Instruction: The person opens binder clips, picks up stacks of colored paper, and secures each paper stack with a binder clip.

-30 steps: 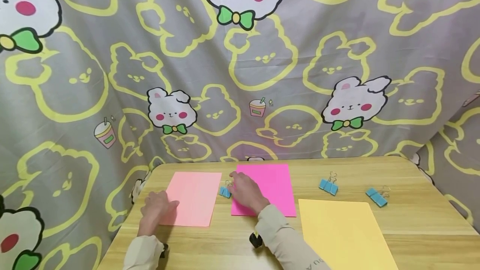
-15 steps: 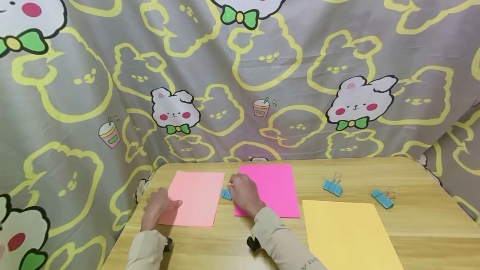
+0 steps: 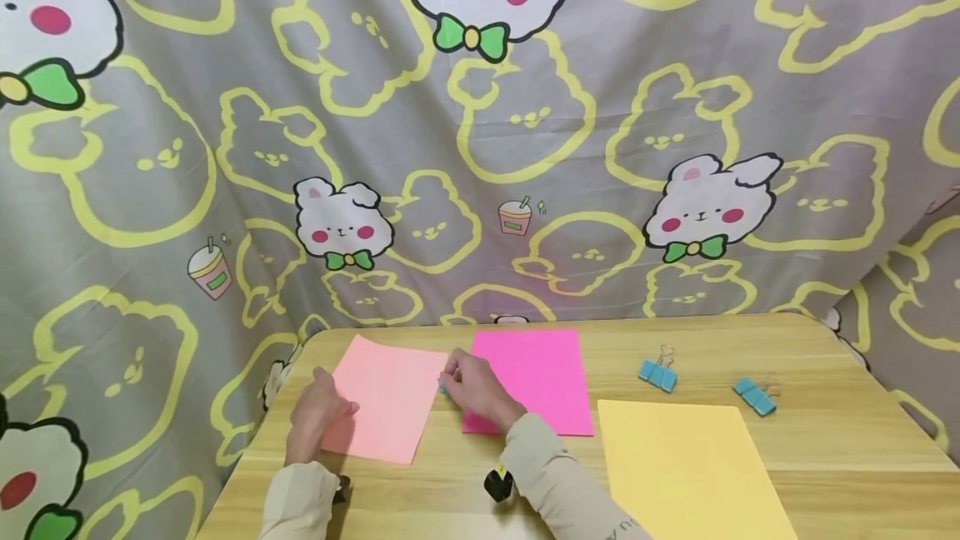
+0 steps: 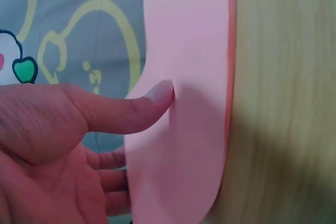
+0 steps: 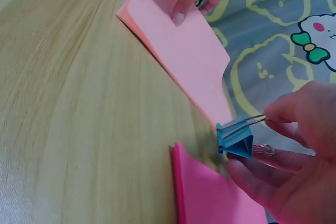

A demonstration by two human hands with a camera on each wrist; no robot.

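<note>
Left hand (image 3: 318, 413) and right hand (image 3: 480, 387): bare to the cuff. Left sleeve (image 3: 296, 502) and right sleeve (image 3: 566, 482): matching pale beige cloth, lightly creased, broad cuffs (image 3: 534, 440). Right sleeve bears dark printed lettering (image 3: 621, 532) on the forearm; partly cut off, full word unreadable. Left wrist unit (image 3: 342, 488): black, mostly hidden by the sleeve. Right wrist unit (image 3: 498, 485): black, blocky, small yellow strip (image 3: 502, 468) adjoining.

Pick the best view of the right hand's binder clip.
Right wrist: the blue binder clip appears close, its body uncovered. In the head view, the right hand mostly hides it; the left wrist view lacks it.
</note>
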